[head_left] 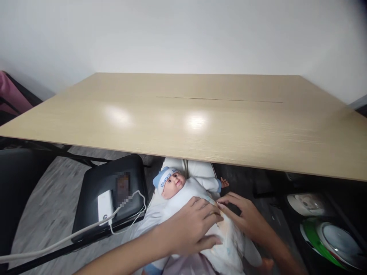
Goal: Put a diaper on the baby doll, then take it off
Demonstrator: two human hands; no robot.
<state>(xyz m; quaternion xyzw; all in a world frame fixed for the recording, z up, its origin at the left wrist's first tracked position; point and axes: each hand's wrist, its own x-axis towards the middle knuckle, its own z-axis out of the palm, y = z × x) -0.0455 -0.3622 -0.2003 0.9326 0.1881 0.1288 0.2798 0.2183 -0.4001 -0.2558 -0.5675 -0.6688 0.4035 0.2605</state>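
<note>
A baby doll [178, 184] in a white outfit and a blue-and-white printed cap lies on its back across the person's lap, head toward the table. Over its lower body is a white diaper [225, 233] with pale orange and blue patches. My left hand [199, 223] rests on the doll's belly and the diaper, fingers apart and slightly bent, thumb spread. At the diaper's upper edge, the fingertips of my right hand [239, 210] pinch together on the material. The exact grip is partly hidden by the fingers. One doll arm [219, 184] sticks out to the right.
A wooden table [183, 130] spans the space ahead, its near edge just beyond the doll's head. To the left, a black stool [94, 179] holds a white power bank [105, 206] with a cable [63, 240]. Round green-and-white packaging [329, 238] sits low at right.
</note>
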